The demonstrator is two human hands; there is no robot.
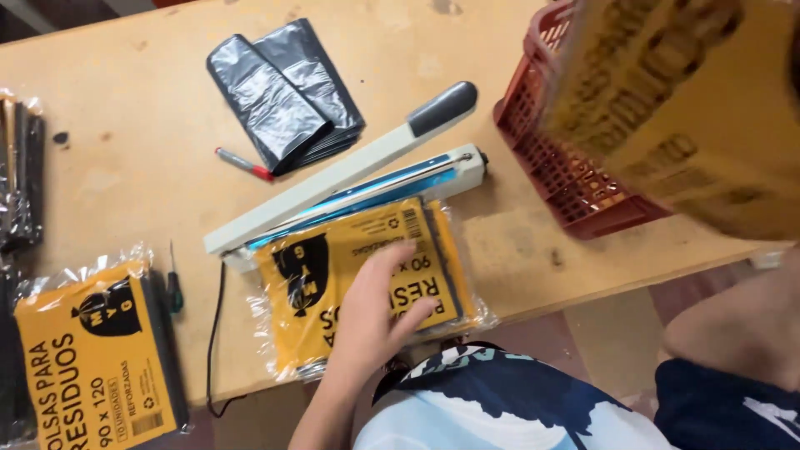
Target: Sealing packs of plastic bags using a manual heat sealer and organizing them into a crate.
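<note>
My left hand lies flat, palm down, on a yellow printed packet of bags in clear wrap. The packet's far edge sits under the raised arm of a white heat sealer with a grey handle. A second yellow packet, blurred and close to the camera, hangs at the upper right over a red crate. My right forearm rises to it from the lower right. Only a sliver of my right hand shows at the frame edge behind that packet.
The red plastic crate stands at the table's right end. Folded black bags and a red-tipped marker lie at the back. Another yellow packet, a small screwdriver and stacked packets are on the left. The sealer's black cord hangs over the front edge.
</note>
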